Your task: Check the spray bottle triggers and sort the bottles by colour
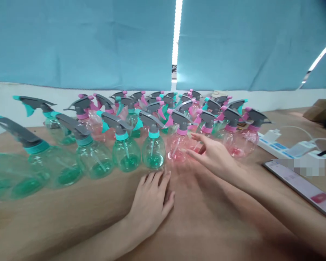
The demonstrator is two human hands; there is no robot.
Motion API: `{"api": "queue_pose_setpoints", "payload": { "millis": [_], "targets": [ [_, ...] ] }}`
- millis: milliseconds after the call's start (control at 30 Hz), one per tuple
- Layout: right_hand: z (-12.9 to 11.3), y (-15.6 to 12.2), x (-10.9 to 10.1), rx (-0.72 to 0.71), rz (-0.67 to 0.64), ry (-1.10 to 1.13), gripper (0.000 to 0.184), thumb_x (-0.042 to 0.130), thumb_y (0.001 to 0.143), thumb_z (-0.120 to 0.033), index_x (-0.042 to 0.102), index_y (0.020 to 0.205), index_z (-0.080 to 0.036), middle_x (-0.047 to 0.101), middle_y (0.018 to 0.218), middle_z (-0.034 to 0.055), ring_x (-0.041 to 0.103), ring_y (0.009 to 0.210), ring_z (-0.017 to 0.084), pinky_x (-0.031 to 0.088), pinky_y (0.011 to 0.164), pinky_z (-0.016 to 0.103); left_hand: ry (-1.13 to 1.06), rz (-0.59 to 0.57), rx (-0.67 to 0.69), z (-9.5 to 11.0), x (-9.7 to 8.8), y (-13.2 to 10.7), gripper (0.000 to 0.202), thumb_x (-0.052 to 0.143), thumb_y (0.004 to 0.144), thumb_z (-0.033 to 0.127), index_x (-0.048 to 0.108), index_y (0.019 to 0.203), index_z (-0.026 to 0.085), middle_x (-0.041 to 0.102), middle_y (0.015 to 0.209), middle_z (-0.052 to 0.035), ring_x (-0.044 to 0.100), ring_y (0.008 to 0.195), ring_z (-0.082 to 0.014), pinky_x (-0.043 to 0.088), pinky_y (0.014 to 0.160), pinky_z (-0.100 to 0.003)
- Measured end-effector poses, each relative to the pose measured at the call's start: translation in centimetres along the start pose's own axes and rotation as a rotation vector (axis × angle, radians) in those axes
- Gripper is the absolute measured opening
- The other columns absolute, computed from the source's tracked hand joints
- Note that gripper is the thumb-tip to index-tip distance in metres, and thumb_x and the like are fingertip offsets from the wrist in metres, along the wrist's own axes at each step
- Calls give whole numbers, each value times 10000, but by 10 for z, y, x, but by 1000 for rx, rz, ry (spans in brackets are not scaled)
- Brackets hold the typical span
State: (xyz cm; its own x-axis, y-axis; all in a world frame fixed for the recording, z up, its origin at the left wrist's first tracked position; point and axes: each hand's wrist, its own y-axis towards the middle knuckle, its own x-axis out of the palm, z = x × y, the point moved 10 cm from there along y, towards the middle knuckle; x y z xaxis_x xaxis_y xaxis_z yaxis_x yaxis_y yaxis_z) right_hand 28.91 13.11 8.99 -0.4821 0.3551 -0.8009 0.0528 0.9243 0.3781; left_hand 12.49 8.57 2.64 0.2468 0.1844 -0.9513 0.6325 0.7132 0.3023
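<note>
My left hand [152, 203] rests palm down on the wooden table with its fingers stretched and the thumb held apart. Just beyond its fingertips stands a green spray bottle [153, 152] with a turquoise collar. My right hand [213, 156] is open, thumb and fingers spread, beside a pink spray bottle [177, 146] with a pink collar and grey head. Its fingertips are close to the bottle's right side; whether they touch it I cannot tell. Another pink spray bottle [206, 127] stands behind this hand, partly hidden by it.
Several more green bottles [95, 159] line the front left, with rows of pink and green ones behind. A phone [301, 188] lies at the right, near a white power strip [277, 145] with plugs and cables. A blue curtain [97, 43] hangs behind the table [97, 217].
</note>
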Motion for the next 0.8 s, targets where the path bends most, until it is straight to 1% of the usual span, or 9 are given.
{"api": "queue_pose_setpoints", "payload": {
  "millis": [100,167,233,333,400,567,667,733,800],
  "targets": [
    [-3,9,14,-3,-33,-19,756,580,815,-524,416,1413,-91,706,1082,165,673,882,356,489,766,464,4,-1,-2,0,-1,1,374,544,891,253,557,1247,141,613,1228,-144,563,1081,-316,417,895,-461],
    [-3,15,21,8,-46,-19,819,554,809,-593,390,1421,-74,685,1126,204,664,931,390,486,782,488,0,1,-2,-1,-1,0,354,534,893,248,555,1233,153,614,1223,-140,567,1074,-314,416,891,-462],
    [-3,20,27,15,-58,-9,824,527,805,-646,408,1399,-87,702,1079,197,659,963,392,493,780,479,-17,4,5,-1,-1,0,327,526,894,232,557,1210,153,616,1207,-141,568,1066,-317,414,889,-470],
    [-5,23,30,13,-66,4,767,515,801,-669,459,1336,-122,669,1173,189,632,1048,384,496,806,466,-102,10,37,0,-2,-1,308,504,900,191,534,1205,160,599,1213,-131,556,1082,-311,406,912,-479],
    [-5,21,30,14,-72,2,762,508,798,-678,470,1312,-118,665,1177,189,632,1038,394,497,793,481,-199,29,44,1,-4,-1,357,493,905,179,479,1262,179,558,1259,-120,531,1133,-299,407,937,-466],
    [-9,2,24,-29,-107,-2,763,509,805,-662,433,1338,-121,670,1150,173,662,956,368,504,740,463,-469,98,-52,-4,-9,2,445,509,922,219,368,1344,240,454,1324,-90,483,1211,-259,412,1004,-417],
    [-13,-16,16,-62,-131,-31,728,496,819,-657,457,1287,-101,664,1155,160,657,983,358,497,758,456,-562,129,-104,-3,-7,4,506,531,927,244,311,1382,272,410,1348,-79,442,1259,-258,383,1045,-442],
    [-16,-29,9,-71,-143,-88,695,505,807,-672,488,1220,-113,681,1084,136,672,928,356,492,692,433,-608,153,-150,-4,-5,5,592,585,909,292,267,1408,279,385,1375,-87,417,1287,-276,367,1057,-477],
    [-19,-41,3,-76,-168,-127,657,545,776,-681,518,1140,-135,696,923,87,683,788,324,461,589,381,-679,164,-178,-2,-3,6,677,649,873,342,249,1416,278,383,1398,-102,414,1299,-301,366,1056,-507]
  ]
}}
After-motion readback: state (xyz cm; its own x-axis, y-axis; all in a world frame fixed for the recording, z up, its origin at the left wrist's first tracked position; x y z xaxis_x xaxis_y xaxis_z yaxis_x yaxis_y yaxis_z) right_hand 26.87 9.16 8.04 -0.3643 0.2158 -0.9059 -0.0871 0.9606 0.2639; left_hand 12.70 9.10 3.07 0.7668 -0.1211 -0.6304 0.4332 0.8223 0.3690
